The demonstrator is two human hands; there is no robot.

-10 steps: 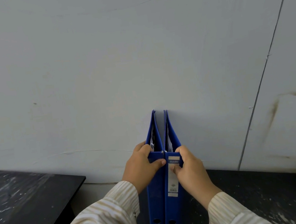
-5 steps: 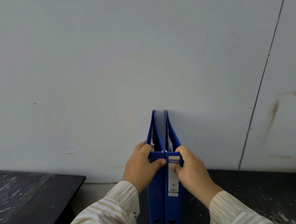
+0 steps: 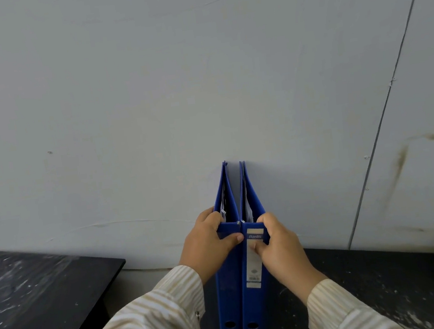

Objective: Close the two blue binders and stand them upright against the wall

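Note:
Two blue binders stand upright side by side on a dark table (image 3: 379, 294), their far edges against the pale wall (image 3: 199, 83). The left binder (image 3: 228, 287) has a plain spine. The right binder (image 3: 258, 305) carries a white spine label. My left hand (image 3: 207, 245) grips the top of the left binder, thumb across its spine and fingers over its outer cover. My right hand (image 3: 279, 244) grips the top of the right binder, thumb on the label. Both binders are closed, with paper edges showing at the top.
A second dark table (image 3: 35, 298) with white scuffs stands lower left, with a gap between it and the binders' table. A thin seam (image 3: 385, 109) runs diagonally up the wall at right, with brown stains beside it.

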